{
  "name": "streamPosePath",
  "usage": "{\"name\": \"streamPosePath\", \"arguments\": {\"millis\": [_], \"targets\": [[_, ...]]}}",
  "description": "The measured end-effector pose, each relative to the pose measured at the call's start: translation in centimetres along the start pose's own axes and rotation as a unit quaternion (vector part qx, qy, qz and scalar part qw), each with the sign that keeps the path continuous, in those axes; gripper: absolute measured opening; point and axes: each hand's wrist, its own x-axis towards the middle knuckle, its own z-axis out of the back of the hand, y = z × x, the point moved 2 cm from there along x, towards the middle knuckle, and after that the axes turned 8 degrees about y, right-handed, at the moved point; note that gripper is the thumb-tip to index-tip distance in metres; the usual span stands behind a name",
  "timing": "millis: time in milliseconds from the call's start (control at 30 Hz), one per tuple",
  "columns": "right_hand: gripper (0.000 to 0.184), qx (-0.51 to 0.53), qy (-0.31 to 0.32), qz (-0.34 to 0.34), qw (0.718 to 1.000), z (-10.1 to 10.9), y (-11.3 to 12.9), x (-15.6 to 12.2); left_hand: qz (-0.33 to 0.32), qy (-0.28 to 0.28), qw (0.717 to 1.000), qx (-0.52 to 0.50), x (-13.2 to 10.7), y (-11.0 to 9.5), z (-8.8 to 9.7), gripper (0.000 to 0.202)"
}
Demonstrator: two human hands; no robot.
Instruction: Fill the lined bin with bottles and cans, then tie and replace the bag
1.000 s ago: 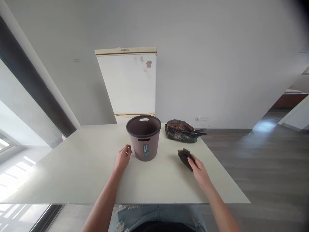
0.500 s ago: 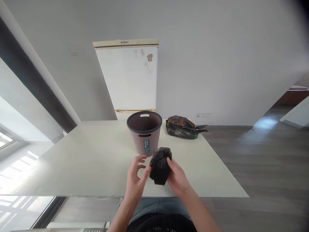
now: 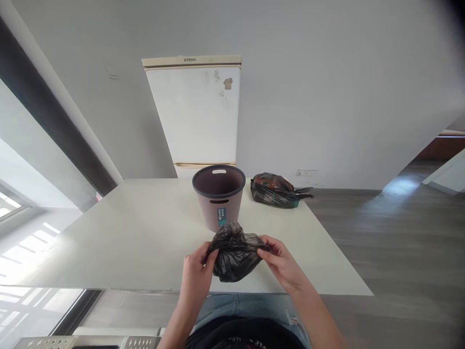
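A thin black plastic garbage bag (image 3: pixel 236 259) is stretched sideways between my hands, crumpled and partly unfolded, above the near side of the table. My left hand (image 3: pixel 199 265) pinches its left edge between thumb and fingers. On the opposite edge, my right hand (image 3: pixel 278 257) has the same kind of pinch. Just beyond the bag stands an upright mauve trash can (image 3: pixel 220 206) with a dark rim, two handle slots and a blue label. The bag overlaps the lower part of the can in view, and no liner shows inside it.
A knotted, filled black plastic bag (image 3: pixel 274 190) lies on the pale table (image 3: pixel 145 232), right of the can. Behind the table stand a white refrigerator (image 3: pixel 196 114) and a grey wall. A perforated light-coloured plastic item (image 3: pixel 140 342) is at the bottom left.
My left hand has closed on the bag's left edge, and my right hand has shifted right. Between them the bag has gone from a compact bundle to a wider, loosened shape.
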Motion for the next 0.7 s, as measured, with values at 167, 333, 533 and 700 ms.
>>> {"name": "streamPosePath", "arguments": {"millis": [167,333,533,700], "targets": [[0.027,0.082,-0.098,0.054,0.990,1.5,0.8,-0.5,0.031,-0.003,0.988,-0.154,-0.1,0.4,0.8,0.042],[0.028,0.136,-0.185,0.110,0.967,2.6,1.2,-1.5,0.015,-0.155,0.949,-0.274,0.0,0.7,2.2,0.040],[0.030,0.169,-0.256,0.149,0.940,5.0,1.7,-3.2,0.016,-0.228,0.882,-0.411,1.3,1.6,5.3,0.030],[0.032,0.154,-0.275,0.178,0.932,6.6,1.7,-4.3,-0.026,-0.215,0.890,-0.401,1.7,2.3,7.6,0.025]]}}
